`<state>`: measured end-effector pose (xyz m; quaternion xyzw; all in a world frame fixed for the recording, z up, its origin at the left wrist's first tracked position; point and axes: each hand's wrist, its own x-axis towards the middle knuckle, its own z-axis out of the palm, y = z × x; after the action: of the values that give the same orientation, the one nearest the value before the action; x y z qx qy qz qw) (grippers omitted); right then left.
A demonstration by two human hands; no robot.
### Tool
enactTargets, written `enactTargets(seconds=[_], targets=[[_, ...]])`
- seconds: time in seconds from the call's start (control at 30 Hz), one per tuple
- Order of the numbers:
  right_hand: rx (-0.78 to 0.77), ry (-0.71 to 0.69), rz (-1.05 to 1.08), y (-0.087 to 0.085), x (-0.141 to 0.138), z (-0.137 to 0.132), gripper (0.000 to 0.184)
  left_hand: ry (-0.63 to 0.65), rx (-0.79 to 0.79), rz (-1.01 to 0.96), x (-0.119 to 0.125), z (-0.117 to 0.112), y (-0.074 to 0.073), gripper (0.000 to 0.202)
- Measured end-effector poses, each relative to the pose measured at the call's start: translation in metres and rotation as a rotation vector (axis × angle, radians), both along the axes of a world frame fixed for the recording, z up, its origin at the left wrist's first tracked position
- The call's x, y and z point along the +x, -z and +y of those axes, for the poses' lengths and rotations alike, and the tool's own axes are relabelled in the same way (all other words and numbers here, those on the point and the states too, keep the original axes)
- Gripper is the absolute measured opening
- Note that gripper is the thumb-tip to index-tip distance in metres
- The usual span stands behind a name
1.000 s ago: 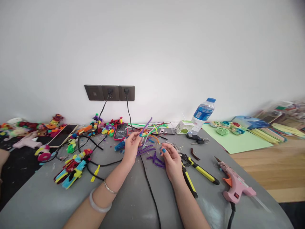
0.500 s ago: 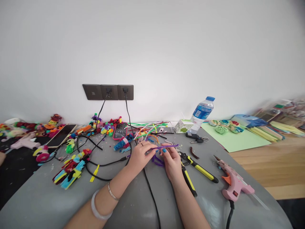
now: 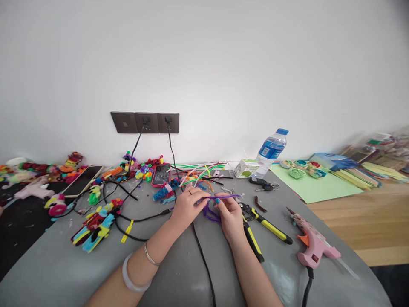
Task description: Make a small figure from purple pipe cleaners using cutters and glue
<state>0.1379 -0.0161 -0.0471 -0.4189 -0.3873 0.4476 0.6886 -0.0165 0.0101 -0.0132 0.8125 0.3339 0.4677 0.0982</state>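
Note:
Between my two hands, above the middle of the grey table (image 3: 172, 273), stretches a purple pipe cleaner (image 3: 228, 196). My left hand (image 3: 189, 205) pinches its left part between thumb and fingers. The thumb and fingers of my right hand (image 3: 230, 217) are closed on it farther right, and its free end sticks out to the right. More purple pipe cleaner (image 3: 211, 215) hangs or lies in loops just below and behind the fingers; I cannot tell whether it is joined to the held piece. Yellow-and-black pliers (image 3: 270, 226) lie right beside my right hand.
A pink glue gun (image 3: 316, 243) lies at the right. Behind stand a water bottle (image 3: 271, 151) and a small carton (image 3: 246, 168). Black cables (image 3: 201, 251) cross the table. Pipe-cleaner figures (image 3: 96, 226) lie left, near a phone (image 3: 160, 175). Green paper (image 3: 316, 187) lies back right.
Both hands keep their grip on the purple pipe cleaner. The right fingers have shifted slightly left, closer to the left hand, and the strand lies a little more level.

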Motion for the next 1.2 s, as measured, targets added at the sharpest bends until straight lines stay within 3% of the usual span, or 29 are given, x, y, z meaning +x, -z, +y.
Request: enactTargets(seconds=[0.5, 1.2], targets=[[-0.008, 0.022, -0.033, -0.001, -0.001, 0.000, 0.034, 0.028, -0.075, -0.015, -0.001, -0.003, -0.005, 0.013], [0.016, -0.020, -0.017, -0.008, -0.003, -0.002, 0.033, 0.082, 0.021, -0.004, -0.001, -0.005, -0.007, 0.009]])
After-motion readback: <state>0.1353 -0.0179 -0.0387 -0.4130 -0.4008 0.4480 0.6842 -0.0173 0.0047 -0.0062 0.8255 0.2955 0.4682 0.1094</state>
